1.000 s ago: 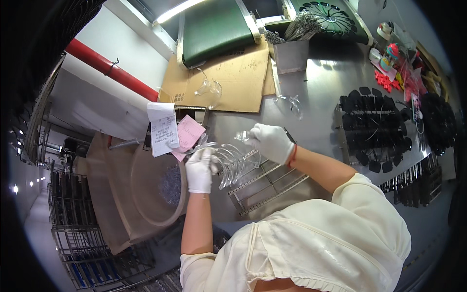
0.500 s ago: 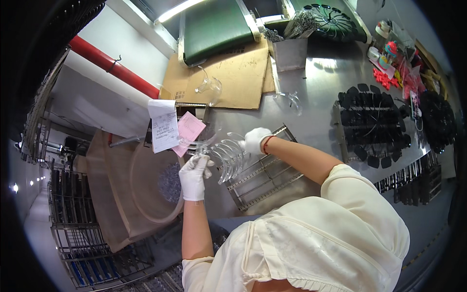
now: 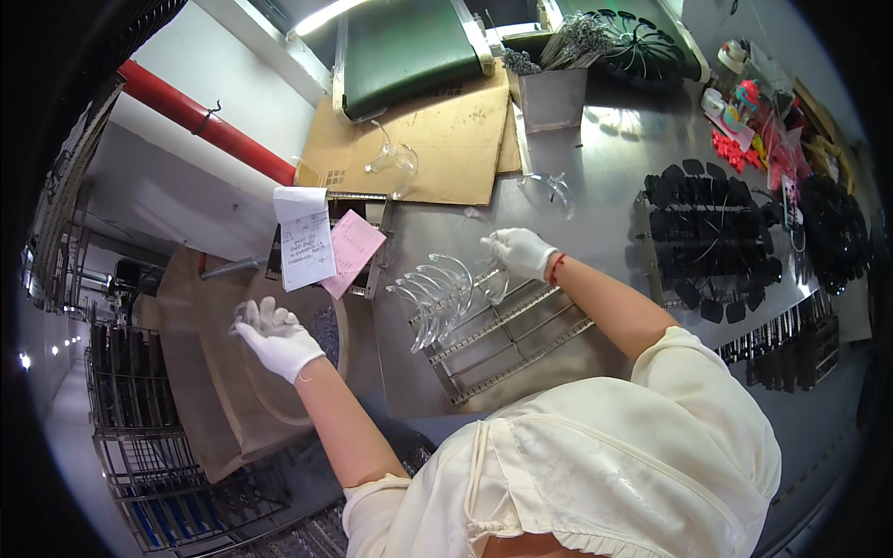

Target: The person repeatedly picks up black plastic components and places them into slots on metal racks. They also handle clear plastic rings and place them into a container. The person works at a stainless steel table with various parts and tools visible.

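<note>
My left hand [image 3: 281, 344], in a white glove, hangs over the brown bin [image 3: 209, 344] with its fingers curled round thin, crumpled clear plastic film [image 3: 244, 314]. My right hand [image 3: 521, 254], also gloved, is closed in a pinch above the slotted metal rack [image 3: 502, 335]. From its fingertips a clear curved plastic piece [image 3: 495, 284] hangs down to the rack; its grip point is partly hidden. Several similar clear curved lens-like pieces [image 3: 433, 302] stand in a row along the rack's left end.
A white note sheet [image 3: 305, 246] and pink slip [image 3: 353, 251] lie left of the rack. Clear eyewear-like pieces rest on the cardboard [image 3: 446, 158] and steel table [image 3: 605, 214]. A grey box of wires [image 3: 551, 98] stands behind; racked black parts [image 3: 712, 237] are at right.
My left hand has moved left from the clear pieces to over the bin, carrying the film. My right hand has shifted slightly right, near a clear piece at the rack.
</note>
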### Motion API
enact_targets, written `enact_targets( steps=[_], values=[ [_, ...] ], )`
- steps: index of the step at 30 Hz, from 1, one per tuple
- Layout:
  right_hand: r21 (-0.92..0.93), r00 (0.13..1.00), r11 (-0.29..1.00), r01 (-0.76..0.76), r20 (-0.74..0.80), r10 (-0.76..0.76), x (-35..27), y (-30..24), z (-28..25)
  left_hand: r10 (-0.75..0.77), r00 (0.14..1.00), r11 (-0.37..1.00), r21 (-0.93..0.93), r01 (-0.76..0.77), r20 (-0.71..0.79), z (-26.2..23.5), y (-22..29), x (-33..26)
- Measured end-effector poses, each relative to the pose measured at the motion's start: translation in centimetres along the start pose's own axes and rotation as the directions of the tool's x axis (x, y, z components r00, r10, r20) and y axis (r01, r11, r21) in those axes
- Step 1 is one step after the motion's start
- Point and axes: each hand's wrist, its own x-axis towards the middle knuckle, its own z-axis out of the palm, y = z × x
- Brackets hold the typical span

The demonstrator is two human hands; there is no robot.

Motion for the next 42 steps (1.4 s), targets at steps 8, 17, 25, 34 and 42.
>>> enact_targets(
  steps=[8,17,25,34,42],
  values=[
    [-0.731,0.962,0.683,0.004,0.189,0.196,1.0,-3.9,2.6,-0.068,0.902,0.816,0.544,-0.195,0.426,3.6,-7.5,-2.8],
    [-0.264,0.975,0.964,0.014,-0.209,-0.071,18.8,-3.3,-0.3,-0.777,0.102,0.07,0.246,-0.967,0.621,5.7,-13.8,-9.1],
    [-0.064,0.902,0.985,-0.161,-0.415,0.12,30.1,-1.8,2.8,-0.668,0.123,0.191,0.328,-0.925,0.734,5.2,-14.8,-8.5],
    [0.594,0.813,0.577,0.56,-0.528,-0.246,5.2,-11.9,-1.7,-0.216,0.763,0.646,0.675,-0.357,0.61,3.6,-10.1,-5.6],
    [0.758,0.863,0.414,0.503,-0.411,-0.294,-8.2,-15.3,-4.0,0.059,0.472,0.615,0.34,-0.711,0.879,16.1,0.6,-11.2]
  ],
)
